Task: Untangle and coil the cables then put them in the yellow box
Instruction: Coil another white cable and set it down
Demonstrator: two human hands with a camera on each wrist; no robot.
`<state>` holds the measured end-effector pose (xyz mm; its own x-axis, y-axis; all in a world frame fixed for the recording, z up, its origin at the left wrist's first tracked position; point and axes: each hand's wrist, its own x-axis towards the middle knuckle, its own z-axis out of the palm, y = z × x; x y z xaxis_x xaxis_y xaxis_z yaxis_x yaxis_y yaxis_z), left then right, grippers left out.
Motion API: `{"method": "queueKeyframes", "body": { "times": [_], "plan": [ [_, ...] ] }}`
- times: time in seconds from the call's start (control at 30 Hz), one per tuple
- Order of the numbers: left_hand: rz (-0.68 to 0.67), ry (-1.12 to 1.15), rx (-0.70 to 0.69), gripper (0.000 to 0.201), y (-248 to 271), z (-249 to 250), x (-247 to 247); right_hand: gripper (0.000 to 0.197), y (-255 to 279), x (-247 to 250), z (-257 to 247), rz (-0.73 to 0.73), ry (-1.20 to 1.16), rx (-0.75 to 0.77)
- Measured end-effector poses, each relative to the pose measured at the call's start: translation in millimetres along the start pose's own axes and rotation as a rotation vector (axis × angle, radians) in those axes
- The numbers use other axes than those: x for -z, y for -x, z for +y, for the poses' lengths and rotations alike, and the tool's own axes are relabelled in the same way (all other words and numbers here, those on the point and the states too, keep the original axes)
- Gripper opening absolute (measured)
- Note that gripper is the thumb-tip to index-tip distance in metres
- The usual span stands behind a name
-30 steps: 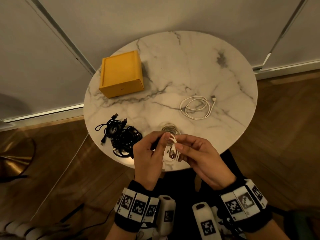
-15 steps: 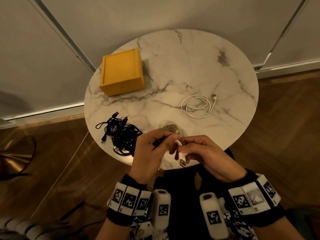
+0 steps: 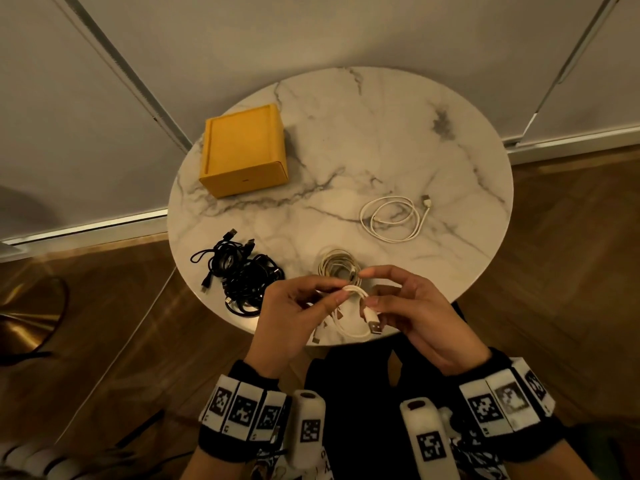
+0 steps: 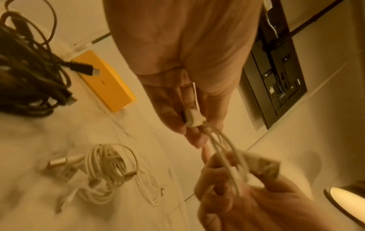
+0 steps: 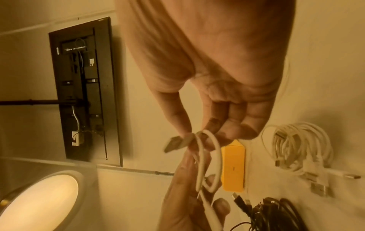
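Note:
Over the table's near edge both hands hold one white cable (image 3: 351,308). My left hand (image 3: 298,310) pinches its looped strands (image 4: 223,143), and my right hand (image 3: 398,306) pinches the end with the USB plug (image 3: 373,325), also seen as the plug (image 5: 175,143). The yellow box (image 3: 244,150) stands shut at the table's back left. A tangle of black cables (image 3: 239,275) lies at the front left. A bundle of white cables (image 3: 337,265) lies just beyond my hands, and a loosely coiled white cable (image 3: 393,218) rests to the right.
The round marble table (image 3: 381,133) stands against grey wall panels. Wooden floor surrounds it. A brass lamp base (image 3: 24,317) sits on the floor at the left. A lit lamp shade (image 5: 39,198) and a dark wall panel (image 5: 85,87) show in the wrist views.
My hands have moved slightly apart, and the white cable is now drawn out between them. The USB plug now hangs below my right fingers.

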<state>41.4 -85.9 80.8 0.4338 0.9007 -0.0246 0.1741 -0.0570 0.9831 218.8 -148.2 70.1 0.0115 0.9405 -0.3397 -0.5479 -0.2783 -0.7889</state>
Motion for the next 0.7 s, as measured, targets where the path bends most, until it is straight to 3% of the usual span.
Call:
{"method": "queueKeyframes", "body": {
  "times": [0.23,0.53,0.7],
  "plan": [
    [-0.052,0.157,0.139,0.024,0,-6,5,0.018,6,2,-3,0.037,0.009,0.053],
    [-0.010,-0.202,-0.028,0.010,2,-13,17,0.022,3,4,-2,0.033,-0.005,0.062],
    [0.050,0.012,0.159,0.010,4,-4,-13,0.020,2,3,3,0.038,-0.012,0.086]
  ]
}}
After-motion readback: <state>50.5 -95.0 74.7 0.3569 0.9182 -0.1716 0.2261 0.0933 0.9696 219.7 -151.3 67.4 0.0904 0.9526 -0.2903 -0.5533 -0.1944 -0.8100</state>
